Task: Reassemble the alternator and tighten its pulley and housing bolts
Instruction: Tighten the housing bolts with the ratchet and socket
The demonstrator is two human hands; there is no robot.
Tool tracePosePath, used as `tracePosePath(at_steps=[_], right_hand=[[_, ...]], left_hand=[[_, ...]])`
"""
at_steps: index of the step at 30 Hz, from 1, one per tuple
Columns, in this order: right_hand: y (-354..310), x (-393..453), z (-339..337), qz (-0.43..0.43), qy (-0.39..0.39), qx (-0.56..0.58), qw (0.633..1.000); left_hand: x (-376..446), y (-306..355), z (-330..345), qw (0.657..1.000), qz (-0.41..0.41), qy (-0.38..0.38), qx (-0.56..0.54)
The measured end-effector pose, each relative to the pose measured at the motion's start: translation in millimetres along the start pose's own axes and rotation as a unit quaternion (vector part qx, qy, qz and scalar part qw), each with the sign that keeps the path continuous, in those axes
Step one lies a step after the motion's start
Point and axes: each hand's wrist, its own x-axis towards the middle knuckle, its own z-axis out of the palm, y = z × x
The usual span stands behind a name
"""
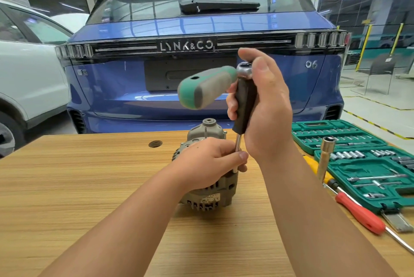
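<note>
Alternator (207,189) sat on the wooden bench (89,187), roughly centre, pulley end pointing away from the person, w/ a thin stud sticking up near the top. Left hand (208,162) rested over the alternator body, its grip pinching the steel extension shaft (238,144) low down btwn thumb and fingers. Right hand (266,106) was above it, grip curled round the black driver handle (245,106) on that same shaft, held upright. Ratchet (208,86) was seated on top of the black handle, chrome head under the right thumb, its green/grey handle sticking out left and blurred. To the right on the bench: open green socket set case (358,158), a tall socket tube (326,156) standing by it, red-handled screwdriver (360,216) lying near the edge. Blue car (201,30) parked just behind the bench, white car (26,70) at left.
</note>
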Motion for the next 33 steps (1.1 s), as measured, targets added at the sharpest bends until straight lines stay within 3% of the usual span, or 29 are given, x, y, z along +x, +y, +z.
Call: tracePosePath(at_steps=[4, 7, 11, 17, 21, 26, 33], right_hand=[[-3, 0, 7, -0.010, 0.105, -0.059, 0.993], [-7, 3, 4, 0.032, 0.162, -0.106, 0.981], [-12, 8, -7, 0.138, 0.079, -0.004, 0.987], [-9, 10, -10, 0.171, 0.013, 0.087, 0.981], [-9, 9, -13, 0.168, 0.028, 0.121, 0.978], [-6, 3, -1, 0.116, 0.085, 0.056, 0.988], [-8, 1, 1, 0.112, 0.061, 0.057, 0.990]], left_hand=[[0, -1, 0, 1.000, 0.007, -0.001, 0.015], [-1, -2, 1, 1.000, 0.004, -0.011, 0.015], [0, -3, 0, 1.000, 0.006, -0.009, 0.013], [-1, -3, -1, 1.000, 0.004, -0.009, 0.002], [0, -1, -1, 1.000, 0.003, -0.012, 0.010], [1, -2, -1, 1.000, 0.003, -0.013, 0.007], [0, 0, -1, 1.000, 0.002, -0.013, 0.000]])
